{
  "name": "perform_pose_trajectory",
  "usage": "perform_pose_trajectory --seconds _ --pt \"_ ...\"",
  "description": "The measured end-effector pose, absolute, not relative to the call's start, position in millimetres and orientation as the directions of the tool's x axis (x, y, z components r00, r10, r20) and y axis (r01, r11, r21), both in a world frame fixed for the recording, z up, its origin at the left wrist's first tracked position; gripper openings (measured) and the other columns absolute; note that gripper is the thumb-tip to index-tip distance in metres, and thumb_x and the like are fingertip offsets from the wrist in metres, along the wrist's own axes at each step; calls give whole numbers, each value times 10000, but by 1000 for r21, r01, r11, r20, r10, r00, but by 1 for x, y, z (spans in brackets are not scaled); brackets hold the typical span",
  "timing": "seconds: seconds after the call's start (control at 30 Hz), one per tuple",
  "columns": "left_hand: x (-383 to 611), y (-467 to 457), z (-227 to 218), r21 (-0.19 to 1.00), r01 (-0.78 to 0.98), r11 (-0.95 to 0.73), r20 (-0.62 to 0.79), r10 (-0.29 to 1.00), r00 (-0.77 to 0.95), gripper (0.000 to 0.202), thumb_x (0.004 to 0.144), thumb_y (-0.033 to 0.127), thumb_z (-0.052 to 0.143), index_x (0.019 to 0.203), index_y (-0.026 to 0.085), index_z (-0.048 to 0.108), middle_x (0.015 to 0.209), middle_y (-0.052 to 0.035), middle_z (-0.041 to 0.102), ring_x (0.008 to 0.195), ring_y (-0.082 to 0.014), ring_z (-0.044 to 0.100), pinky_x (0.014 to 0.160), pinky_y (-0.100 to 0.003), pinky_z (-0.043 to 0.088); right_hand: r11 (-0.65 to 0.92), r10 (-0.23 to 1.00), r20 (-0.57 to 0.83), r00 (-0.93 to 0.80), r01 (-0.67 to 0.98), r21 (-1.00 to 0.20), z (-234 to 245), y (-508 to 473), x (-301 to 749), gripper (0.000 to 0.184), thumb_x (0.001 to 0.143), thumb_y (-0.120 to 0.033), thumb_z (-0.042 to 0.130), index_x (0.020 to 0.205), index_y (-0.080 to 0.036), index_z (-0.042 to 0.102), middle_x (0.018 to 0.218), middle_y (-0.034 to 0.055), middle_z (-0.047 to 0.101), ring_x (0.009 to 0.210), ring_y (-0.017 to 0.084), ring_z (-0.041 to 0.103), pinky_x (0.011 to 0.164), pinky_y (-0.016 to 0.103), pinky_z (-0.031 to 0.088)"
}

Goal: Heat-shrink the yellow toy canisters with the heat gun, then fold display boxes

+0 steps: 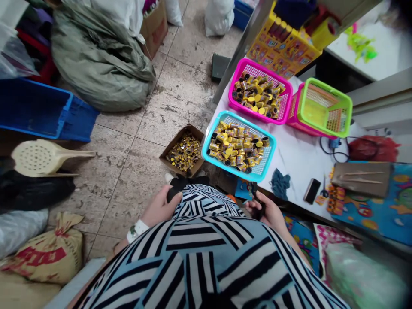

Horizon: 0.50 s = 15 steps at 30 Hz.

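At my left side, beside the striped blue, black and white clothing (pixel 206 236), my left hand (pixel 162 206) curls its thumb and fingers about something dark and rounded, which I cannot make out. A white band is on that wrist. My right hand (pixel 266 209) is closed around a narrow black thing (pixel 254 189), partly hidden by the fingers, just below the table edge. Nearest to it on the table is a light-blue basket (pixel 236 171) full of small yellow cylindrical containers (pixel 240 143). On the floor ahead, a cardboard box (pixel 165 159) holds more of them.
A pink basket (pixel 257 116) of yellow containers and a green basket (pixel 344 109) stand farther along the table (pixel 288 150). A blue cloth (pixel 280 183) and a phone (pixel 312 191) lie nearer. Leftward are a cream stool (pixel 35 158), blue crate (pixel 32 107) and large grey sack (pixel 99 64).
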<state>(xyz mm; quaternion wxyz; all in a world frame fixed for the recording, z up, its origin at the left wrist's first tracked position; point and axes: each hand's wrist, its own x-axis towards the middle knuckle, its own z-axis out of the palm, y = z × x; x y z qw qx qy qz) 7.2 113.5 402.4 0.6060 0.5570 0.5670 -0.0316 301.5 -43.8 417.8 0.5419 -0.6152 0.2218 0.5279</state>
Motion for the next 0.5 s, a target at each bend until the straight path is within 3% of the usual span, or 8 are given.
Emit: perform_pose_trajectory --seconds 0.1,0.17,0.27,0.33,0.4,0.5 --pt "32 119 405 726 639 253 -653 544 527 427 808 613 479 770 188 506 638 39 442 605 -129 401 570 -250 331 -307 233 -902 362 -853 -422 416 -40 319 273 728 -214 738 650 -209 476 410 -70 399 480 113 514 597 261 566" --pt "45 123 407 750 576 324 -658 445 607 501 782 676 483 680 186 452 618 40 410 587 -113 369 543 -235 311 -349 311 -892 328 -834 -429 415 -34 320 256 739 -235 741 663 -205 498 383 -82 372 445 97 475 597 248 556" --pt "56 130 411 594 559 578 -763 188 618 607 670 781 577 679 204 389 556 77 340 469 -70 246 430 -202 192 -479 517 -832 202 -737 -476 414 -24 304 296 722 -334 788 659 -198 532 360 -92 353 414 91 437 543 243 506" --pt "60 135 415 455 566 687 -795 28 605 633 630 800 628 739 215 412 509 108 282 414 -54 152 388 -189 106 -585 570 -816 91 -653 -482 413 -19 290 358 696 -407 811 630 -195 531 348 -91 350 390 88 414 474 231 432" --pt "66 139 417 387 552 739 -782 -54 621 641 637 816 621 822 219 479 470 125 222 389 -51 107 367 -174 76 -653 576 -817 31 -583 -483 411 -17 281 397 683 -462 811 612 -192 529 329 -93 343 362 80 384 444 224 368" --pt "79 139 416 381 531 757 -740 -94 666 649 644 801 641 909 216 551 429 135 175 370 -48 82 341 -157 68 -667 586 -809 51 -537 -517 408 -20 278 377 712 -498 777 656 -179 583 304 -98 336 328 71 345 444 225 334"
